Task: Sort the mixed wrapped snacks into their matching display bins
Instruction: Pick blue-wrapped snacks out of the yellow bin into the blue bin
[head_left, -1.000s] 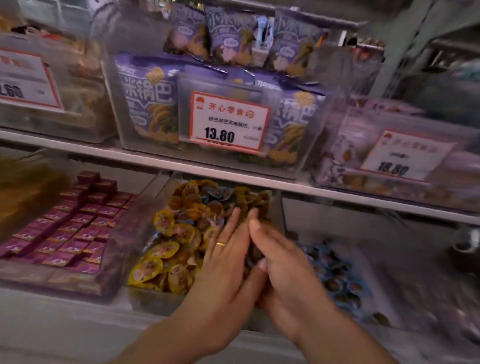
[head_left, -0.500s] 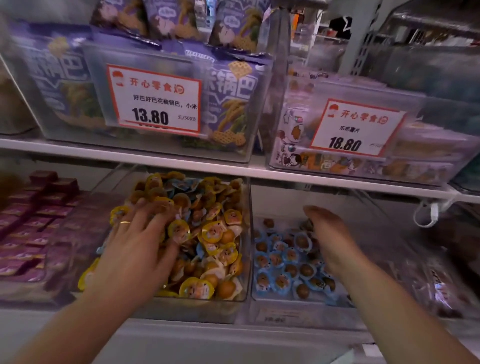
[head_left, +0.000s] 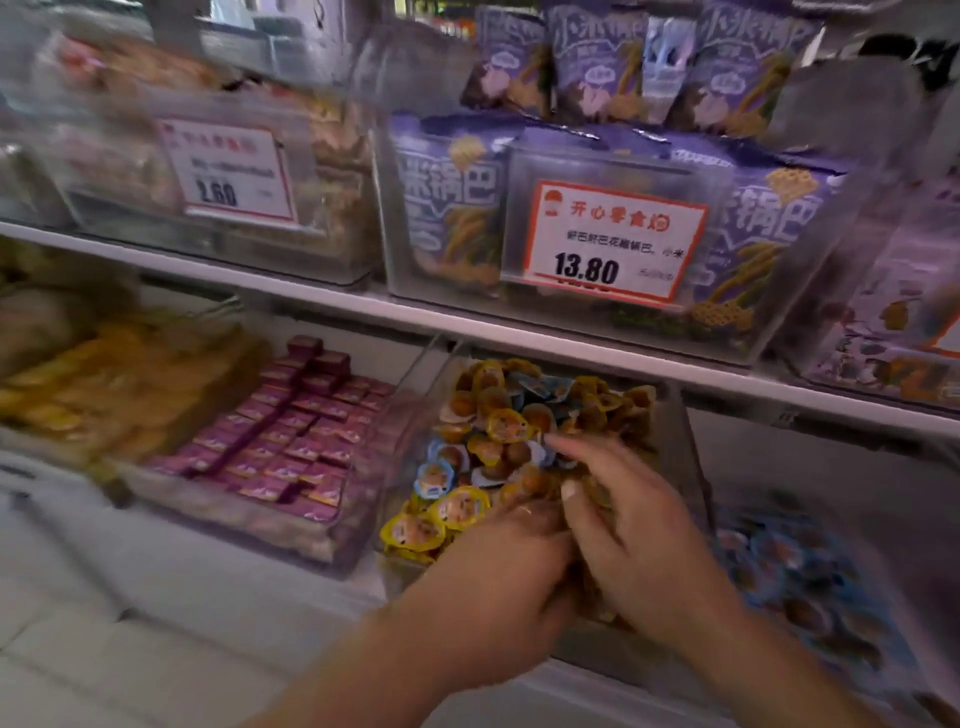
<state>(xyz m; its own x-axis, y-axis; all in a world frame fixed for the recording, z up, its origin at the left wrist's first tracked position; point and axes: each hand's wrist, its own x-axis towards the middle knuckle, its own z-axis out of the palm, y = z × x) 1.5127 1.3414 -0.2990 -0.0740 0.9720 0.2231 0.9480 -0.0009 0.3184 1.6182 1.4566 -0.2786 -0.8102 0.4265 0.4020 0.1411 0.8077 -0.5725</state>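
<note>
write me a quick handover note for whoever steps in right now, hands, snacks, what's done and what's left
Left hand and right hand: both in the middle bin, fingers in the pile; grip unclear through blur.
Middle bin: mostly yellow-wrapped snacks, with blue-wrapped snacks at its front left and back.
Blue bin, to the right, holds matching blue ones.
Done: cannot tell.
Left: pick the blue ones out and move them right.

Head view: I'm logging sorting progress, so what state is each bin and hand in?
Middle bin: mixed, yellow-wrapped snacks with some blue-wrapped ones.
Right bin: blue-wrapped snacks, blurred.
Purple-box bin: boxes in neat rows.
Left hand: in the middle bin, grip unclear.
Right hand: fingers curled among snacks, grip unclear.
</note>
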